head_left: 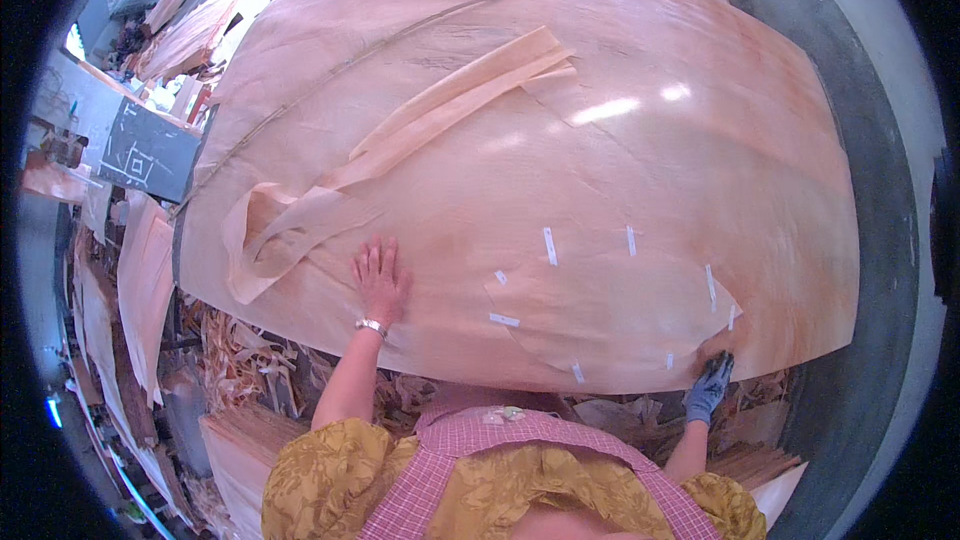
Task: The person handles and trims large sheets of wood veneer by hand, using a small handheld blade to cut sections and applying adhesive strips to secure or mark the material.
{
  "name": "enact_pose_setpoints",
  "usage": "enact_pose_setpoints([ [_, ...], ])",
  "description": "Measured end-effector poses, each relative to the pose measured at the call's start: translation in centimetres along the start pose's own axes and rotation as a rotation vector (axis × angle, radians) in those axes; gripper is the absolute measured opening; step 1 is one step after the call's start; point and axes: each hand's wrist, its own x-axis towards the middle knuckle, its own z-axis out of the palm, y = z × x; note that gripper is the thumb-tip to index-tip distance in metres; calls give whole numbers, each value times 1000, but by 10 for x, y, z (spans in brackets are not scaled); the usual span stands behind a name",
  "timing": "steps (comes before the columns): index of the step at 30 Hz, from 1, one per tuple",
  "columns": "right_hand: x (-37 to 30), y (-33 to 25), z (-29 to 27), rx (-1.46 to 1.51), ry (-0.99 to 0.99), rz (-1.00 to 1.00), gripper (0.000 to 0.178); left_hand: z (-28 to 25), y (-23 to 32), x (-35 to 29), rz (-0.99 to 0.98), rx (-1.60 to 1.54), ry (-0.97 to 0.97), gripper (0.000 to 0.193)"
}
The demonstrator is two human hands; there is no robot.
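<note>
The left hand point(380, 280) lies flat on a big veneer sheet point(620, 170) covering the worktop, fingers spread and holding nothing. The gloved right hand point(708, 388) grips the sheet's near edge beside a patch point(600, 315) fixed with white tape strips point(550, 245). Loose veneer strips point(440, 115) lie across the sheet, just beyond the left hand.

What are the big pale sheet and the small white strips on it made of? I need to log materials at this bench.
The big sheet looks like thin wood veneer: pinkish, faint grain, slight sheen. The white strips look like paper or plastic tape bridging a patch's seams; which one is unclear.
</note>
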Motion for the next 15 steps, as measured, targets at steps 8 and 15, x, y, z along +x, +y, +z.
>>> enact_pose_setpoints([
  [8, 101, 11, 13, -54, 75, 102, 41, -14, 46, -22, -108, -90, -86, 69],
  [15, 256, -150, 50, -163, -3, -251, 47, 8, 54, 79, 74, -81, 0, 74],
])
